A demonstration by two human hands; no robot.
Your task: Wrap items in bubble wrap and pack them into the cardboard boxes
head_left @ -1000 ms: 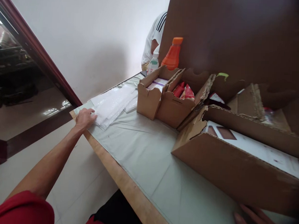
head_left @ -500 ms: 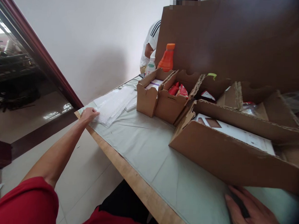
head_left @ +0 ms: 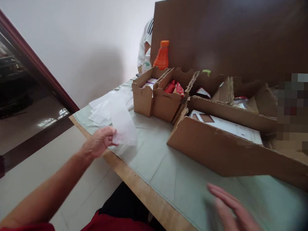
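Note:
My left hand [head_left: 100, 141] pinches the near corner of a translucent bubble-wrap sheet [head_left: 124, 124], lifted a little above the table's front edge. More bubble-wrap sheets [head_left: 100, 110] lie behind it on the green-grey cloth. At the lower right, my right hand [head_left: 235, 212] is over the cloth in front of the long cardboard box, its fingers stretched out and slightly blurred. Nothing shows between those fingers.
A long cardboard box [head_left: 218, 148] holds a white box [head_left: 229, 126]. Smaller cardboard bins [head_left: 167, 104] with red packets stand behind. An orange bottle [head_left: 162, 56] and a clear bottle [head_left: 146, 64] are near a person in a white sleeve [head_left: 146, 32], beside a brown panel [head_left: 222, 40].
My left hand has drawn a bubble-wrap sheet off the others, toward me and to the right. The dark object at my right hand no longer shows, and its fingers have spread.

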